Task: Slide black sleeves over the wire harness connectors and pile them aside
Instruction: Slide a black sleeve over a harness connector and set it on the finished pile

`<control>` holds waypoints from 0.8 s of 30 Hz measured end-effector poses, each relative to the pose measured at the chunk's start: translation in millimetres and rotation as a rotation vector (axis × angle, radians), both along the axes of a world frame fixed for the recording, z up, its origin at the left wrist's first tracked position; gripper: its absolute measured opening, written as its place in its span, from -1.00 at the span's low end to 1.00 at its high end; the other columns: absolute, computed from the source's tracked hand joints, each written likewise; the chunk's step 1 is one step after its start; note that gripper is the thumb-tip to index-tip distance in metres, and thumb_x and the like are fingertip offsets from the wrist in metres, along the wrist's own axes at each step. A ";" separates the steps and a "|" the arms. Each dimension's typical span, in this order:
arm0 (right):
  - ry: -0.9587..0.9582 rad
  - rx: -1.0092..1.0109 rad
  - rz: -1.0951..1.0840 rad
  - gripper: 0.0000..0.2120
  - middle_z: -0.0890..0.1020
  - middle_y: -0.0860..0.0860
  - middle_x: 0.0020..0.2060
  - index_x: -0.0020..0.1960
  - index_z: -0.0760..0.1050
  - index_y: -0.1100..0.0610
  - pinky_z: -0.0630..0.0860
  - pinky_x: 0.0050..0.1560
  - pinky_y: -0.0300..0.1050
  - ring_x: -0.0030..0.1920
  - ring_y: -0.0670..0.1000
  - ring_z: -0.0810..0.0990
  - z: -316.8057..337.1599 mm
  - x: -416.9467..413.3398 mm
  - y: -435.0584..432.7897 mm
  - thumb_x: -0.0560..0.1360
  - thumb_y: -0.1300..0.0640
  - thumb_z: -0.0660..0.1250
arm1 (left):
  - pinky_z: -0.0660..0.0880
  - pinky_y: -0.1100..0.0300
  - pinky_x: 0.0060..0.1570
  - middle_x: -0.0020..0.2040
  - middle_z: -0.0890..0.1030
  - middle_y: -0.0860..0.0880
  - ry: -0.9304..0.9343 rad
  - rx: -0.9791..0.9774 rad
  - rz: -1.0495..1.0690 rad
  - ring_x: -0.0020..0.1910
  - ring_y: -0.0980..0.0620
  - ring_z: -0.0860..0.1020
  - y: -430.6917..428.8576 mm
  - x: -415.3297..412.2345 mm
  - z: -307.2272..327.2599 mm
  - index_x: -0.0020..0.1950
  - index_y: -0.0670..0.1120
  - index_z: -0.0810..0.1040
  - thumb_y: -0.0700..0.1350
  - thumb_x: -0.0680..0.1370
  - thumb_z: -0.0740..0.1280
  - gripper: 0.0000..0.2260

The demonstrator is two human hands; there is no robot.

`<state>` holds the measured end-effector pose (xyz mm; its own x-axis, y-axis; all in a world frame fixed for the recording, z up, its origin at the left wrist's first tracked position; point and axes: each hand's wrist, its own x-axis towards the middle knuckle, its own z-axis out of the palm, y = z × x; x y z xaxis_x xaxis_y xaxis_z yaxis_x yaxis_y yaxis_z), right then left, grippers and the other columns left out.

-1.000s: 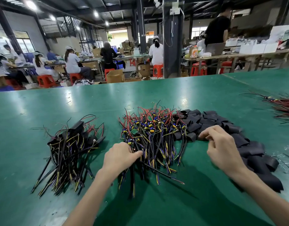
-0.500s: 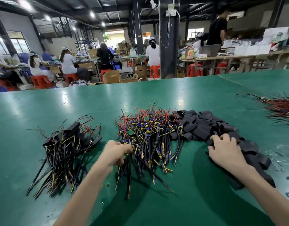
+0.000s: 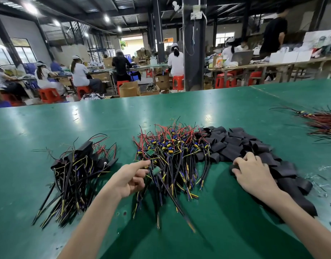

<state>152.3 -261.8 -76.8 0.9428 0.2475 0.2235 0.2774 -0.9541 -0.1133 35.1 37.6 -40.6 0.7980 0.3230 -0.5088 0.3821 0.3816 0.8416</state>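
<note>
Most of the work seemed left to do in the head view: the finished pile (image 3: 76, 174) at the left of the green table (image 3: 48, 128) was smaller than the bare harnesses (image 3: 172, 146) in the middle, and many black sleeves (image 3: 241, 144) lay at the right. The left hand (image 3: 129, 181) pinched one harness (image 3: 156, 170) at the heap's near edge. The right hand (image 3: 254, 174) lay with bent fingers on the nearest sleeves; whether it gripped one, I could not tell.

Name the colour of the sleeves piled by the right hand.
Black; the sleeves show best in the head view.
</note>
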 end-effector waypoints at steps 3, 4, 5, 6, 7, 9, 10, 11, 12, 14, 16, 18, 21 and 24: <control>0.007 -0.033 0.040 -0.70 0.38 0.00 0.15 0.19 0.47 0.02 0.29 0.22 0.01 0.22 0.04 0.33 -1.7 1.6 0.9 0.57 -0.11 0.19 | 0.27 0.38 -0.67 -0.52 0.29 0.06 0.020 0.095 -0.016 -0.63 0.18 0.19 -2.2 0.5 -2.5 0.04 -0.30 0.56 -0.05 0.50 0.41 -0.69; 0.018 -0.045 0.058 -0.69 0.39 -0.02 0.16 0.20 0.47 0.01 0.28 0.22 0.00 0.23 0.03 0.33 -2.5 1.6 1.0 0.57 -0.13 0.18 | 0.32 0.36 -0.64 -0.51 0.34 0.05 0.037 0.224 -0.015 -0.65 0.17 0.23 -4.0 1.0 -5.0 -0.01 -0.29 0.57 0.02 0.49 0.41 -0.65; 0.023 -0.063 0.076 -0.70 0.40 -0.04 0.16 0.20 0.47 0.00 0.28 0.22 -0.01 0.23 0.02 0.34 -3.4 1.1 1.4 0.57 -0.12 0.17 | 0.39 0.32 -0.59 -0.50 0.41 0.03 0.061 0.413 -0.007 -0.66 0.14 0.29 -7.1 2.0 -8.1 -0.07 -0.26 0.58 0.09 0.48 0.41 -0.61; 0.015 -0.087 0.094 -0.72 0.42 -0.05 0.15 0.19 0.47 -0.02 0.28 0.21 -0.03 0.22 0.00 0.35 -4.0 0.4 1.9 0.58 -0.11 0.15 | 0.44 0.28 -0.53 -0.49 0.50 0.03 0.084 0.633 0.003 -0.66 0.11 0.37 -10.8 2.4 -11.7 -0.14 -0.23 0.60 0.17 0.46 0.41 -0.58; -0.004 -0.112 0.109 -0.74 0.43 -0.07 0.13 0.17 0.47 -0.03 0.28 0.19 -0.05 0.21 -0.01 0.36 -4.3 -0.4 2.5 0.59 -0.10 0.13 | 0.45 0.27 -0.48 -0.49 0.56 0.04 0.108 0.850 0.005 -0.65 0.10 0.44 -15.0 2.7 -14.8 -0.23 -0.20 0.60 0.22 0.43 0.39 -0.55; -0.039 -0.145 0.129 -0.77 0.43 -0.09 0.09 0.13 0.46 -0.05 0.28 0.17 -0.09 0.17 -0.04 0.38 -4.6 -2.0 4.2 0.60 -0.10 0.11 | 0.43 0.29 -0.45 -0.55 0.56 0.05 0.137 1.155 -0.030 -0.62 0.10 0.49 -21.5 1.6 -18.2 -0.40 -0.16 0.57 0.24 0.40 0.38 -0.54; -0.045 -0.151 0.135 -0.77 0.42 -0.09 0.07 0.13 0.46 -0.05 0.28 0.16 -0.10 0.17 -0.04 0.39 -4.7 -2.6 5.0 0.60 -0.10 0.11 | 0.43 0.30 -0.44 -0.59 0.52 0.05 0.138 1.227 -0.045 -0.60 0.08 0.49 -22.8 1.0 -19.2 -0.46 -0.13 0.52 0.20 0.40 0.38 -0.56; -0.047 -0.151 0.138 -0.77 0.42 -0.09 0.07 0.12 0.46 -0.05 0.28 0.16 -0.10 0.17 -0.04 0.39 -4.7 -3.4 5.7 0.60 -0.10 0.10 | 0.44 0.28 -0.43 -0.61 0.48 0.03 0.142 1.253 -0.060 -0.58 0.06 0.50 -22.9 0.8 -19.4 -0.50 -0.11 0.47 0.14 0.41 0.38 -0.60; -0.046 -0.149 0.141 -0.76 0.42 -0.09 0.07 0.13 0.46 -0.05 0.28 0.16 -0.10 0.17 -0.04 0.39 -5.0 -4.1 6.2 0.60 -0.11 0.09 | 0.45 0.27 -0.41 -0.61 0.47 0.02 0.148 1.240 -0.076 -0.56 0.06 0.51 -21.9 1.1 -19.1 -0.51 -0.10 0.46 0.07 0.41 0.38 -0.63; -0.042 -0.136 0.147 -0.74 0.42 -0.08 0.07 0.12 0.45 -0.05 0.29 0.16 -0.09 0.16 -0.03 0.39 -5.9 -5.9 7.2 0.61 -0.12 0.06 | 0.54 0.20 -0.36 -0.55 0.55 -0.02 0.142 1.133 -0.091 -0.57 0.06 0.54 -19.2 1.1 -16.0 -0.42 -0.17 0.55 -0.03 0.41 0.36 -0.72; -0.037 -0.123 0.166 -0.73 0.42 -0.07 0.07 0.10 0.45 -0.04 0.30 0.16 -0.08 0.16 -0.02 0.40 -6.3 -7.0 8.1 0.62 -0.11 0.02 | 0.63 0.09 -0.25 -0.50 0.56 -0.06 0.097 0.950 -0.055 -0.57 0.03 0.53 -15.3 1.2 -10.8 -0.30 -0.21 0.59 -0.10 0.42 0.35 -0.81; -0.033 -0.121 0.194 -0.73 0.43 -0.06 0.10 0.12 0.45 -0.01 0.31 0.16 -0.07 0.16 -0.01 0.40 -6.6 -7.7 8.8 0.63 -0.07 0.03 | 0.64 -0.01 -0.23 -0.47 0.57 -0.10 0.038 0.760 0.010 -0.53 -0.01 0.52 -9.6 0.5 -4.3 -0.25 -0.26 0.56 -0.16 0.44 0.35 -0.84; -0.040 -0.145 0.226 -0.73 0.41 -0.06 0.11 0.18 0.43 -0.01 0.33 0.16 -0.07 0.16 0.00 0.39 -7.3 -8.9 9.2 0.63 -0.06 0.04 | 0.63 0.03 -0.33 -0.40 0.62 -0.21 -0.030 0.583 0.093 -0.55 -0.02 0.52 -2.5 -4.0 8.3 -0.25 -0.27 0.54 -0.21 0.45 0.33 -0.86; -0.035 -0.177 0.241 -0.72 0.38 -0.05 0.12 0.21 0.41 0.00 0.33 0.15 -0.07 0.16 0.01 0.37 -8.5 -10.5 10.6 0.63 -0.07 0.03 | 0.58 0.13 -0.45 -0.28 0.65 -0.30 -0.067 0.466 0.112 -0.56 -0.03 0.54 1.7 -9.8 20.4 -0.27 -0.26 0.48 -0.21 0.46 0.29 -0.85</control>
<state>141.9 -251.3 -85.3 0.8448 0.5008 0.1885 0.4986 -0.8646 0.0625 25.3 39.3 -20.3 0.7713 0.5903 -0.2380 0.2992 -0.0062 0.9542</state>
